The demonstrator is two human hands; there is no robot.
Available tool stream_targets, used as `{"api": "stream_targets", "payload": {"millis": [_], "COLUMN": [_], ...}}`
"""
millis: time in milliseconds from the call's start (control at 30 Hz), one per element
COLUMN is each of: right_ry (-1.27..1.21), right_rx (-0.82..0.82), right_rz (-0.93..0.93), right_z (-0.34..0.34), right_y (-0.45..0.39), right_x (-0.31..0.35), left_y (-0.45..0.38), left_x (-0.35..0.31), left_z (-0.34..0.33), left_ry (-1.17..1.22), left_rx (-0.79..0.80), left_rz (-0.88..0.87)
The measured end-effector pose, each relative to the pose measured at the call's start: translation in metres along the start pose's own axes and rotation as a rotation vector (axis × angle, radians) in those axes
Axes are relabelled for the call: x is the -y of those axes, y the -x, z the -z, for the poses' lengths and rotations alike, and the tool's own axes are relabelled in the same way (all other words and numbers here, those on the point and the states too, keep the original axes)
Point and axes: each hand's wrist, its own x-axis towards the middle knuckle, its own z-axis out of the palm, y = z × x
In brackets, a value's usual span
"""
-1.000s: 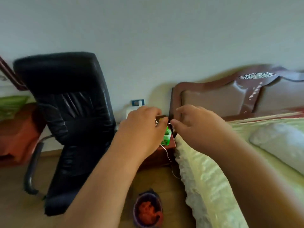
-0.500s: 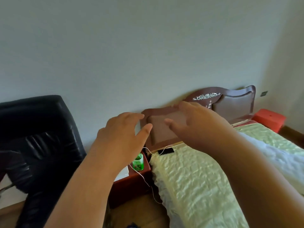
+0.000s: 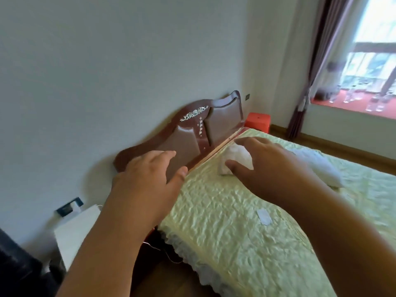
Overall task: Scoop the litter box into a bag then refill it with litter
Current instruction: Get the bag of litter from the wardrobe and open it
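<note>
While both arms reach forward over the bed (image 3: 246,228), the left hand (image 3: 150,179) hangs in the air with its fingers straight and slightly spread, thumb out to the side, holding nothing. It sits in front of the headboard (image 3: 192,133), near the bed's left edge. The right hand (image 3: 263,163) is also relaxed and spread, palm down, its fingers and thumb reaching above a crumpled white bundle (image 3: 236,156) that lies on the bed close to the headboard; whether they touch it cannot be told. The bundle looks like thin, wrinkled plastic or tissue, and it may be a bag, but that is not clear. No litter box or litter shows anywhere.

The bed wears a pale green, puckered cover with a lacy frill. A small white patch (image 3: 264,217) lies on the cover nearer the camera; no writing can be read on it. The headboard is dark red wood with a silver ornament. Left of the bed stands a white box (image 3: 75,230) below a wall socket (image 3: 69,206). A red stool (image 3: 258,122) sits beyond the bed, and a curtain (image 3: 308,82) hangs by the window (image 3: 372,61).
</note>
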Motion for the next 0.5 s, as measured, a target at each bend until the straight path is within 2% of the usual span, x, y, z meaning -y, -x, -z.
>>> {"api": "stream_targets", "payload": {"millis": [267, 500], "right_ry": [0.052, 0.129], "right_rx": [-0.148, -0.315], "right_rz": [-0.360, -0.753], "right_z": [-0.003, 0.021], "right_y": [0.087, 0.216], "right_x": [-0.024, -0.057], "left_y": [-0.003, 0.045], "left_x": [-0.034, -0.130], "left_z": [-0.028, -0.057], "left_ry": [0.029, 0.116], "left_rx": [0.173, 0.321], "left_rz": [-0.342, -0.716]}}
